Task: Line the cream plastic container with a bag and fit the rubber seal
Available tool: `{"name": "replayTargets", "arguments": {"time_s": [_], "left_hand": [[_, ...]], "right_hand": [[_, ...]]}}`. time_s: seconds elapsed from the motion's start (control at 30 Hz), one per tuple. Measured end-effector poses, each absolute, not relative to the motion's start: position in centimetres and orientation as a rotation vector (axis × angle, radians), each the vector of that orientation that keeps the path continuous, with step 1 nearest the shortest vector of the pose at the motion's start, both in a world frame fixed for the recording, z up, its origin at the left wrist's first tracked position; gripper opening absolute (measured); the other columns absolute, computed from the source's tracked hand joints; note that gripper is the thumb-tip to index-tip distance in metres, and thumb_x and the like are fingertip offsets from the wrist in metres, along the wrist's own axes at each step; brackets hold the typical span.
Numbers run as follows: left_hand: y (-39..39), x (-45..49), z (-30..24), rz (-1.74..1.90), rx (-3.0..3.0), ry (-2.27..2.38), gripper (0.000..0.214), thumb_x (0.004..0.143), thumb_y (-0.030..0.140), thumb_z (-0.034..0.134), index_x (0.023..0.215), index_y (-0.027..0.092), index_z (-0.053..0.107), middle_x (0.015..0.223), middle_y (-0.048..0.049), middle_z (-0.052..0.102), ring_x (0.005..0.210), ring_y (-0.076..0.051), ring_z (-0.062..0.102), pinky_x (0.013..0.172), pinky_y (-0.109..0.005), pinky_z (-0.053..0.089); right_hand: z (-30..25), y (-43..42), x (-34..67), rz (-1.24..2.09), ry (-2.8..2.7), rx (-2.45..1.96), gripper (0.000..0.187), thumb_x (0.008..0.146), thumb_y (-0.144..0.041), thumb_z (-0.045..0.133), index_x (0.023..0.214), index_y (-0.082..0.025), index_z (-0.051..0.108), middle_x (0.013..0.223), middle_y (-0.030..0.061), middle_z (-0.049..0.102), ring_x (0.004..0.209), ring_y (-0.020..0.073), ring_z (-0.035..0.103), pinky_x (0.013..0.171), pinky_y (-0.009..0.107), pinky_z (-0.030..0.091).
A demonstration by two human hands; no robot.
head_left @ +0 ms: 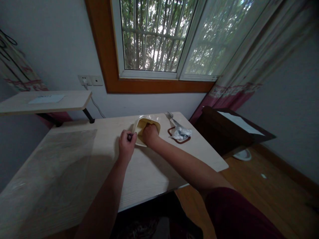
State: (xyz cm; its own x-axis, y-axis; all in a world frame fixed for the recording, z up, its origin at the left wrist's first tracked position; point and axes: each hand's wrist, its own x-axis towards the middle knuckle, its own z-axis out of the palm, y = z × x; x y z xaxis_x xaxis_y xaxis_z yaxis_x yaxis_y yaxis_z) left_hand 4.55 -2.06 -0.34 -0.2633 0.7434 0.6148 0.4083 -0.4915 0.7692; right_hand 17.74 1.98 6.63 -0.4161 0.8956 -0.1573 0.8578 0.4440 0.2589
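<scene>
A cream-coloured open container [137,127] is tilted on the table, its mouth turned toward me. At its left side is my left hand [127,143], closed, with a small dark round object [130,137] showing between the thumb and fingers. That hand is against the container's left rim. My right hand [151,133] reaches inside the container with its fingers curled; the fingertips and whatever they hold are hidden. Right of the container, a crumpled whitish plastic packet [181,133] lies over a brown loop [183,142], beside a metallic fork-like utensil [169,115].
The pale wooden table [149,172] has a clear plastic sheet [67,159] on its left part. A raised shelf [50,99] on black legs stands at the back left. A dark wooden cabinet [211,132] with white paper [239,122] is at the right. Behind is a window [154,39].
</scene>
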Motion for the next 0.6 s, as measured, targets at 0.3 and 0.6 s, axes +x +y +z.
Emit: {"name": "replayTargets", "arguments": {"time_s": [0.3,0.6], "left_hand": [[-2.09,4.24,0.37,1.772,1.762,1.394,0.030,0.095,0.034,0.058,0.121,0.021,0.068,0.092,-0.0041,0.063,0.076,-0.015,0.056,0.072,-0.028,0.047],[-2.12,3.86,0.47,1.733,1.791,1.350,0.035,0.099,0.039,0.052,0.125,0.023,0.069,0.104,-0.0085,0.071,0.105,-0.023,0.066,0.094,-0.036,0.052]], "right_hand": [[6.87,1.88,17.13,0.241,2.385,1.649,0.046,0.099,-0.017,0.042,0.142,-0.003,0.053,0.130,0.0308,0.062,0.113,0.0334,0.066,0.087,0.045,0.053],[6.56,2.51,16.88,0.209,2.439,1.593,0.056,0.101,-0.018,0.035,0.157,-0.014,0.033,0.149,0.0261,0.048,0.115,0.0317,0.066,0.086,0.044,0.056]]}}
